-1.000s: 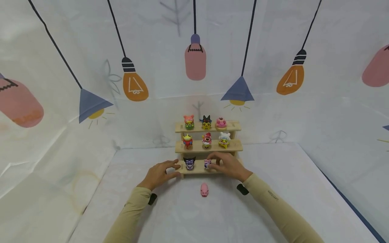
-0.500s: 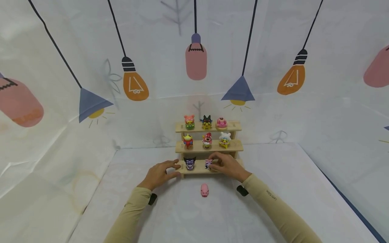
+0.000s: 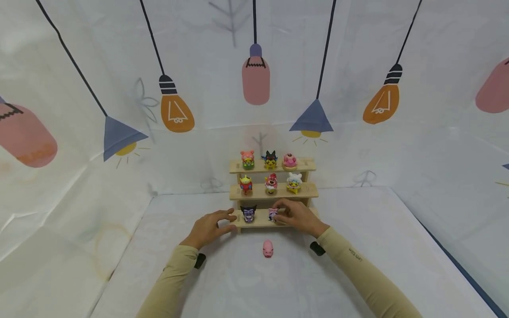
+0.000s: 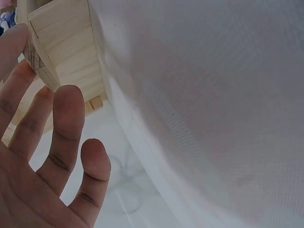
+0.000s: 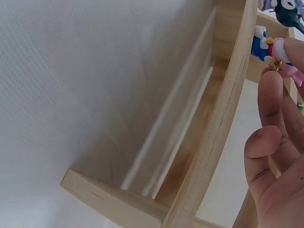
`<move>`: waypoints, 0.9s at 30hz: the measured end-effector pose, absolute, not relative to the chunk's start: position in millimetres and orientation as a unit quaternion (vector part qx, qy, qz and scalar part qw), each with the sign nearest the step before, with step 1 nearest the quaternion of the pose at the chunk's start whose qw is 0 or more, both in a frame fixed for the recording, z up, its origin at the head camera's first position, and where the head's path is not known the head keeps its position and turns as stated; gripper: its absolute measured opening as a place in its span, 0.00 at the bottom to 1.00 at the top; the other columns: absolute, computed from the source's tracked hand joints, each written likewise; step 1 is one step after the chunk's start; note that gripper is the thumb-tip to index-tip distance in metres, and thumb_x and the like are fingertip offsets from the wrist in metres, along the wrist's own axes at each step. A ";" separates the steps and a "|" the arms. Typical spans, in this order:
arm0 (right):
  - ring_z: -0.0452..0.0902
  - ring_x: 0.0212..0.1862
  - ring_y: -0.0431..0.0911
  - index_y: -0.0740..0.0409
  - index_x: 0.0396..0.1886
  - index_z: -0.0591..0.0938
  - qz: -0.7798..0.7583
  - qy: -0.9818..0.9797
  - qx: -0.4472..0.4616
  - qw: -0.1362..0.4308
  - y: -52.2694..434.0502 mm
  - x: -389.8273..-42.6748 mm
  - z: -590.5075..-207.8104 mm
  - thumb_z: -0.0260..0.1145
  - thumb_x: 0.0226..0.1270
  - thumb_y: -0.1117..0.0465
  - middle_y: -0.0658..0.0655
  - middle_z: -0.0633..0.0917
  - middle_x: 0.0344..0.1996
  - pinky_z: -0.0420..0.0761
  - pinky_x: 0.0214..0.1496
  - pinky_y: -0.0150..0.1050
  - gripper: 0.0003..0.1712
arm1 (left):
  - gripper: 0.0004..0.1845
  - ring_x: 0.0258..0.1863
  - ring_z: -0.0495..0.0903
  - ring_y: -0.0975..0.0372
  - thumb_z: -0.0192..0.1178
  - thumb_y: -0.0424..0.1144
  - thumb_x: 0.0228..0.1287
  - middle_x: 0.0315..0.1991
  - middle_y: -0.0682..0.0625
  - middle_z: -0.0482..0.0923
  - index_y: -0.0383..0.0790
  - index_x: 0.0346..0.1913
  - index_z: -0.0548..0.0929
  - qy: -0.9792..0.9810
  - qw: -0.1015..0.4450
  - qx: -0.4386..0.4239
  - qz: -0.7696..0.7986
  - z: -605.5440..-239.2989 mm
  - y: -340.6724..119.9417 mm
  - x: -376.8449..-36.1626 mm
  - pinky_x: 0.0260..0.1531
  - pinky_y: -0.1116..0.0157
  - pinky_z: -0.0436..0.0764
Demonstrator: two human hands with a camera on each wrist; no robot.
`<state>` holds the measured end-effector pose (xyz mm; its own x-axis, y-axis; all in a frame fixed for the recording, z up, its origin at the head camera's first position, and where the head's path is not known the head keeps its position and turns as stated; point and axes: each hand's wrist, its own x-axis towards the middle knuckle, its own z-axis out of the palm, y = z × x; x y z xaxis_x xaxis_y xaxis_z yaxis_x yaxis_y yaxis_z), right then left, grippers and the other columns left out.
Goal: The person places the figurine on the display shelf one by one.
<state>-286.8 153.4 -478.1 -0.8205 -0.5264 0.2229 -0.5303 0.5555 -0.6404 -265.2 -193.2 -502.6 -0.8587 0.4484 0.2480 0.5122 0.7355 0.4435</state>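
Observation:
My right hand [image 3: 300, 216] pinches a small pink, white and blue figurine [image 3: 272, 214] between thumb and fingers, on the bottom step of a three-tier wooden display stand [image 3: 260, 224]. The right wrist view shows its blue part and a gold detail; the fingers cover the rest. My left hand [image 3: 207, 227] touches the left end of that step, its fingers extended; the left wrist view has the thumb and fingers against the wood [image 4: 71, 45]. Between the hands stands a purple figurine with black ears [image 3: 248, 214]. In front of the stand, a pink pig figurine [image 3: 268, 248] lies on the table.
Several figurines stand on the upper steps, among them a white-hooded one [image 3: 294, 183] and a pink one on a round base [image 3: 290, 162]. A white cloth covers the table [image 3: 246, 287]. Behind it hangs a sheet printed with lamps [image 3: 222, 150].
Hardly anything differs. The pinched figurine and the right fingers have shifted very slightly to the right; the left hand stays at the stand's end.

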 end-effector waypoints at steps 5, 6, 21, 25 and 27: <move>0.81 0.37 0.36 0.44 0.53 0.82 0.361 -0.882 0.301 0.001 154.1 -286.7 -477.6 0.72 0.70 0.54 0.45 0.87 0.45 0.81 0.39 0.36 0.14 | 0.16 0.51 0.85 0.59 0.68 0.55 0.65 0.66 0.57 0.77 0.57 0.52 0.89 -0.929 0.064 -0.258 -0.256 -502.4 -193.1 -265.3 0.40 0.59 0.83; 0.81 0.37 0.36 0.44 0.53 0.82 0.359 -0.882 0.304 0.002 154.6 -286.9 -478.0 0.72 0.70 0.53 0.45 0.87 0.45 0.81 0.38 0.35 0.14 | 0.16 0.50 0.85 0.59 0.68 0.55 0.65 0.66 0.57 0.77 0.57 0.53 0.89 -0.930 0.063 -0.258 -0.255 -502.5 -193.1 -265.3 0.39 0.60 0.83; 0.80 0.37 0.37 0.50 0.58 0.82 0.366 -0.874 0.310 0.082 176.9 -266.0 -472.0 0.74 0.67 0.59 0.51 0.85 0.53 0.80 0.37 0.37 0.20 | 0.17 0.46 0.85 0.60 0.68 0.56 0.65 0.66 0.58 0.77 0.57 0.53 0.89 -0.928 0.077 -0.259 -0.255 -506.6 -193.8 -266.3 0.35 0.62 0.81; 0.79 0.37 0.36 0.55 0.56 0.83 0.360 -0.869 0.324 0.101 184.7 -257.2 -476.8 0.74 0.67 0.61 0.50 0.86 0.51 0.81 0.37 0.37 0.19 | 0.17 0.44 0.86 0.60 0.68 0.55 0.65 0.67 0.56 0.77 0.55 0.54 0.89 -0.927 0.073 -0.261 -0.259 -505.7 -193.3 -265.2 0.34 0.63 0.81; 0.79 0.36 0.35 0.55 0.55 0.83 0.353 -0.866 0.337 0.105 186.3 -251.5 -478.1 0.74 0.66 0.61 0.50 0.86 0.50 0.81 0.37 0.37 0.18 | 0.17 0.43 0.86 0.60 0.68 0.55 0.65 0.67 0.56 0.77 0.55 0.54 0.88 -0.926 0.072 -0.264 -0.260 -505.2 -193.4 -264.7 0.34 0.64 0.81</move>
<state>-251.5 186.3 -478.1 -0.7511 -0.5099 0.4195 -0.6578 0.5232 -0.5418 -264.7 -193.4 -505.2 -0.8506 0.4507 0.2708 0.5258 0.7257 0.4436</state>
